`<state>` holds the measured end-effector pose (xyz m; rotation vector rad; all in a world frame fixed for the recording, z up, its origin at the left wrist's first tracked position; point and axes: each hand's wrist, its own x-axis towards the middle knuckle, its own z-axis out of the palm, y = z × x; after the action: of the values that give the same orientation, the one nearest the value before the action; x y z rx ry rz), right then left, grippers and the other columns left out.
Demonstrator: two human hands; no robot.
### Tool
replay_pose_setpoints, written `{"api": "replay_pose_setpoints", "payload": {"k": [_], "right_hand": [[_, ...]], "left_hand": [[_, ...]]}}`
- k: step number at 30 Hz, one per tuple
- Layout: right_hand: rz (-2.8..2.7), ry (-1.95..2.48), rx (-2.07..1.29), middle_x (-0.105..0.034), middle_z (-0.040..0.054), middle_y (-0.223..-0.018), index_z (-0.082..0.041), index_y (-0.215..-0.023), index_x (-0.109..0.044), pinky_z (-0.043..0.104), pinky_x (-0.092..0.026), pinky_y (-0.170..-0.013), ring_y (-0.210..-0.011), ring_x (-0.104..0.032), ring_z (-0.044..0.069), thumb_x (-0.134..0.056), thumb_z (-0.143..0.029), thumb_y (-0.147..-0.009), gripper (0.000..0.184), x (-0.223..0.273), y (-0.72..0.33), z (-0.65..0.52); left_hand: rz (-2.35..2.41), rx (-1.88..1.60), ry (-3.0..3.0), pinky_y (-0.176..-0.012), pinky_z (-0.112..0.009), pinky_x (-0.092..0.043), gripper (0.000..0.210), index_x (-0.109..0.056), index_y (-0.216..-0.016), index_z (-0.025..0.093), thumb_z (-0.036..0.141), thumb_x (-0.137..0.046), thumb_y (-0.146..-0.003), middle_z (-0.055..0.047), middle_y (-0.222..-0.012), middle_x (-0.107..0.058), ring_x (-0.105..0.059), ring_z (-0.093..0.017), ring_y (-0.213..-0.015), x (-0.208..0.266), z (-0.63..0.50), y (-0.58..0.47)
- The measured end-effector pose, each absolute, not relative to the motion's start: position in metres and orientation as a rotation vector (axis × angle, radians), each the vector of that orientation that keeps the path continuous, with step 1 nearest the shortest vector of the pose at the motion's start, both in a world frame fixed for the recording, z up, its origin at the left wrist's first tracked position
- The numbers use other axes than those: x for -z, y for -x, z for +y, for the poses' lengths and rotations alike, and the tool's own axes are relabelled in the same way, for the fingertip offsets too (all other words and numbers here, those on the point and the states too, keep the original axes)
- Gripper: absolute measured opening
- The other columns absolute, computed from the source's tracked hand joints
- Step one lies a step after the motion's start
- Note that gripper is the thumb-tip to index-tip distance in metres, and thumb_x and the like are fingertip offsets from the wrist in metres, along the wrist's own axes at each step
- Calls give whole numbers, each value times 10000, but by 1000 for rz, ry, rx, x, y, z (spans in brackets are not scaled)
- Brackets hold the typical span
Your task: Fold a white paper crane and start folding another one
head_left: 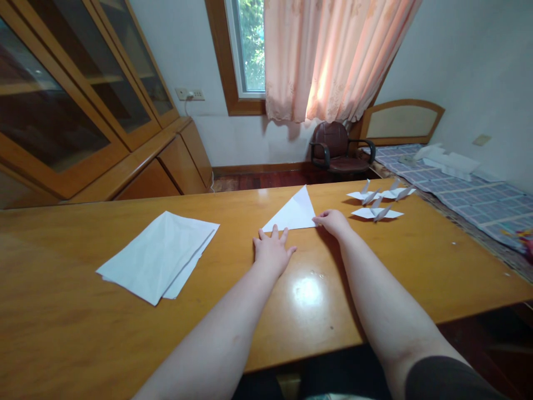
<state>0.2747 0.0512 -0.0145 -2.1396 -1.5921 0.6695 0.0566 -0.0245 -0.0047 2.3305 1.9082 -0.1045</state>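
A white sheet of paper folded into a triangle (pixel 293 211) lies on the wooden table, its peak pointing away from me. My left hand (pixel 271 250) rests with fingers spread, the fingertips touching the triangle's near edge at its left corner. At the right corner, my right hand (pixel 332 223) pinches the paper between thumb and fingers. To the left lies a stack of white paper sheets (pixel 162 255) with creases across the top one. Several folded paper cranes (pixel 378 213) stand to the right, beyond my right hand.
The glossy wooden table (pixel 233 328) spans the view. Behind it are a brown armchair (pixel 333 145) and a pink curtain (pixel 328 61) at the window. A glass-door cabinet (pixel 120 133) stands left; a bed with a checked cover (pixel 453 189) is at right.
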Motion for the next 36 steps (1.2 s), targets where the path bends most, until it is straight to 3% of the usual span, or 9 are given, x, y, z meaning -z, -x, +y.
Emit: {"api": "replay_pose_setpoints", "payload": {"k": [7,13,17,22,28,32,36], "right_hand": [[-1622,2173,-670,-665,21,-685,-169,-753,-679,228,-353,-536,-571,-557,123,-691,-348,-644,210,18,-274,52],[-1649,2204,-638,-666,28,-707,-177,-749,-671,233,-351,-543,-596,-564,133,-672,-351,-665,193,17,-273,53],[-1660,2202,-645,-665,27,-702,-177,-752,-670,233,-350,-541,-594,-563,133,-674,-329,-665,176,16,-273,53],[-1652,2203,-646,-667,23,-713,-182,-752,-664,235,-355,-547,-609,-566,135,-680,-318,-667,161,16,-272,52],[-1641,2225,-620,-674,31,-748,-178,-772,-667,232,-375,-577,-640,-570,136,-690,-324,-673,178,14,-273,52],[-1616,2259,-593,-682,46,-792,-172,-820,-674,246,-412,-634,-697,-596,156,-698,-303,-672,199,8,-270,49],[-1838,2042,-327,-671,62,-1036,-233,-937,-696,341,-412,-867,-986,-586,219,-634,-234,-742,205,7,-258,44]], "left_hand": [[1914,59,-2337,-933,-617,-284,681,-257,-1430,359,655,-296,-818,-37,-1511,-250,-228,-486,-1278,7,-24,-57],[1960,-53,-2382,-1032,-607,-153,621,-346,-1391,364,636,-305,-835,-48,-1459,-352,-294,-422,-1278,10,-26,-55],[1907,-209,-2482,-1081,-552,-137,577,-437,-1342,297,590,-288,-868,-67,-1404,-428,-270,-352,-1316,18,-20,-52],[1680,-168,-2520,-1107,-454,-194,599,-372,-1386,192,523,-263,-898,-57,-1488,-309,-218,-282,-1366,28,-9,-51],[1699,-159,-2515,-1091,-516,-159,634,-290,-1415,346,640,-246,-856,-52,-1495,-288,-206,-328,-1368,26,-13,-57],[1719,-140,-2487,-1100,-508,-123,636,-266,-1422,363,644,-248,-852,-40,-1507,-260,-181,-316,-1379,23,-17,-60],[1716,-125,-2458,-1105,-506,-108,625,-269,-1421,369,633,-254,-854,-32,-1512,-251,-175,-313,-1382,20,-18,-61]]}}
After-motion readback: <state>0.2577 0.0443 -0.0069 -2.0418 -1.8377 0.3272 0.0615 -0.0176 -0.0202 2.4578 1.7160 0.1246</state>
